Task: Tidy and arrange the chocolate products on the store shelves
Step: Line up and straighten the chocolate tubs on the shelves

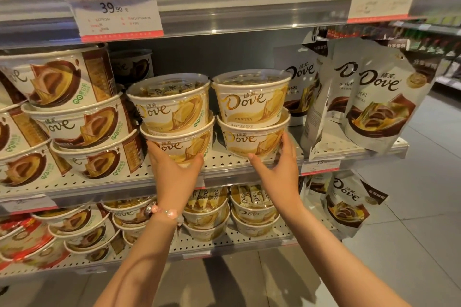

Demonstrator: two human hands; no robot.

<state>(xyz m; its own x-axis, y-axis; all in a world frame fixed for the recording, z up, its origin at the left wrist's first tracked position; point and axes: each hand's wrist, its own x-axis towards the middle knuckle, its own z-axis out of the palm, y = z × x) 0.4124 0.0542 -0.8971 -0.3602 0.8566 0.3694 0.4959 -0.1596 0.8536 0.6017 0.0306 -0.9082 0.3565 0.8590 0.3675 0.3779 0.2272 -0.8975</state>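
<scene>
Head view: left hand (174, 169) cups the bottom golden Dove tub (184, 146) of a two-high stack near the middle shelf (224, 157) front edge. Right hand (279, 164) grips the neighbouring stack's bottom tub (252, 141), thumb and fingers spread around it. Price tag (113, 11) reads 39.90.

Small print on price tag (113, 11) blurred.

Two upright two-high white-chocolate tub stacks (174, 119) (252, 112), side by side.
</scene>
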